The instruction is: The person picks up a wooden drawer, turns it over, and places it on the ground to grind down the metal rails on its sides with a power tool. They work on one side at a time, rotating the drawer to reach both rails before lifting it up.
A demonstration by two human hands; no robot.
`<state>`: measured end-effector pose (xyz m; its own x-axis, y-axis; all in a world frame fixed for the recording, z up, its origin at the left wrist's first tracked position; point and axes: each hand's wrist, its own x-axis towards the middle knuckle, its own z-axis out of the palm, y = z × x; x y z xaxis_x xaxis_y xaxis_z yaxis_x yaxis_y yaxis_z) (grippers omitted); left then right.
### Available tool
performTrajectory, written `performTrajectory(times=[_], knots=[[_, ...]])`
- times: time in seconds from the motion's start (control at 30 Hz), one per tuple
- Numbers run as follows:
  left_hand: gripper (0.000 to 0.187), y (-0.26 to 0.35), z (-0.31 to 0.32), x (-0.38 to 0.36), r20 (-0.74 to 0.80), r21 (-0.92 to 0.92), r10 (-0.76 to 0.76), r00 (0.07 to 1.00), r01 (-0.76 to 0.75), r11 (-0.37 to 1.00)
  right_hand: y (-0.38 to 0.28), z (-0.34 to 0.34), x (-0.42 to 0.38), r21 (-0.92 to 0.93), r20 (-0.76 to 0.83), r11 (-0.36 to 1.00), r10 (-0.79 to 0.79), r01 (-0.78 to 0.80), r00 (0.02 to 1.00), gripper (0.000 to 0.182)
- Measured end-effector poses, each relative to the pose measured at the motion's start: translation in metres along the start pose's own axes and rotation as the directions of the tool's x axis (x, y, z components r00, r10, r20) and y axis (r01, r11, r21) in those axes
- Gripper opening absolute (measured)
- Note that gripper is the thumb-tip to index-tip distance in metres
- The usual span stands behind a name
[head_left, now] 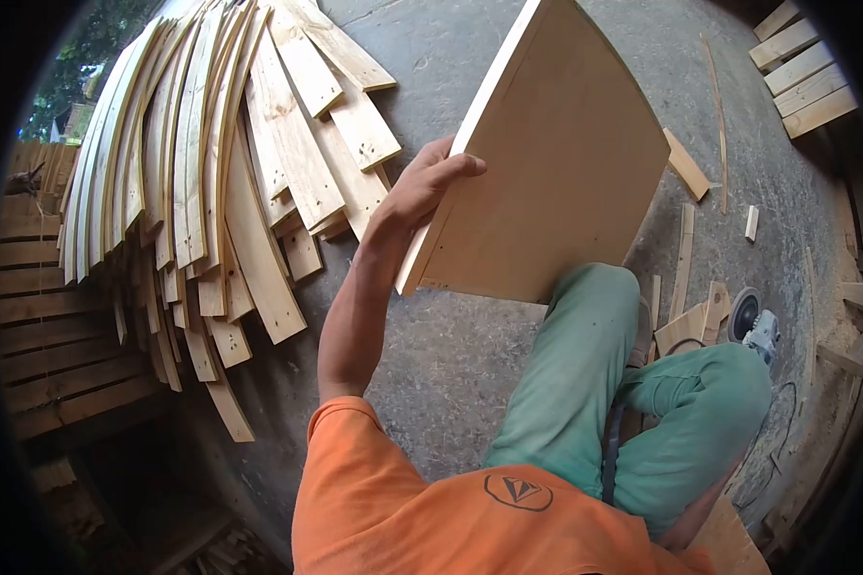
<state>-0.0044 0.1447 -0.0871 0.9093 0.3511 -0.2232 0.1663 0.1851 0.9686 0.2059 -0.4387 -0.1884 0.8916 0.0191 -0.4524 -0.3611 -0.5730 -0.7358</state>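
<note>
Wooden board (556, 163) — a broad, pale panel, held tilted above the concrete floor (451, 355), its lower edge resting near the person's raised knee (594, 297). Left hand (427, 187): closed on the board's near long edge, fingers curled over the top face, the arm reaching up from an orange sleeve. Right hand: not seen in this view; whether it grips anything cannot be told. To the left of the board, a large stack of planks (221, 172) — long, narrow, pale, fanned out with their ends overlapping, lying against darker pallets (58, 335) at the far left. To the right, beside the green trouser legs, an angle grinder (753, 321) sits on the floor with its cable looping nearby, among short offcuts (686, 163) and thin strips scattered well apart from the stack. More slatted boards (801, 67) lie at the upper right corner.
</note>
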Motion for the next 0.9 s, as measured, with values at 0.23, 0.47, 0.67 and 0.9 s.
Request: performTrajectory(times=[0.23, 0.47, 0.67, 0.9], knots=[[0.046, 0.134, 0.047, 0.002, 0.079, 0.617, 0.412, 0.908, -0.369, 0.695, -0.016, -0.015, -0.04, 0.156, -0.065, 0.986, -0.046, 0.056, 0.997, 0.08], [0.029, 0.122, 0.069, 0.056, 0.32, 0.914, 0.514, 0.796, -0.403, 0.054, -0.009, -0.037, -0.053, 0.31, -0.164, 0.947, -0.038, 0.088, 0.986, 0.069], [0.034, 0.056, 0.061, 0.095, 0.437, 0.897, 0.383, 0.814, -0.429, -0.11, 0.01, -0.045, -0.055, 0.366, -0.231, 0.923, -0.036, 0.121, 0.972, 0.065], [0.04, -0.008, 0.056, 0.093, 0.583, 0.805, 0.126, 0.803, -0.551, -0.219, 0.004, -0.042, -0.061, 0.287, -0.229, 0.956, 0.004, 0.063, 0.973, 0.062]])
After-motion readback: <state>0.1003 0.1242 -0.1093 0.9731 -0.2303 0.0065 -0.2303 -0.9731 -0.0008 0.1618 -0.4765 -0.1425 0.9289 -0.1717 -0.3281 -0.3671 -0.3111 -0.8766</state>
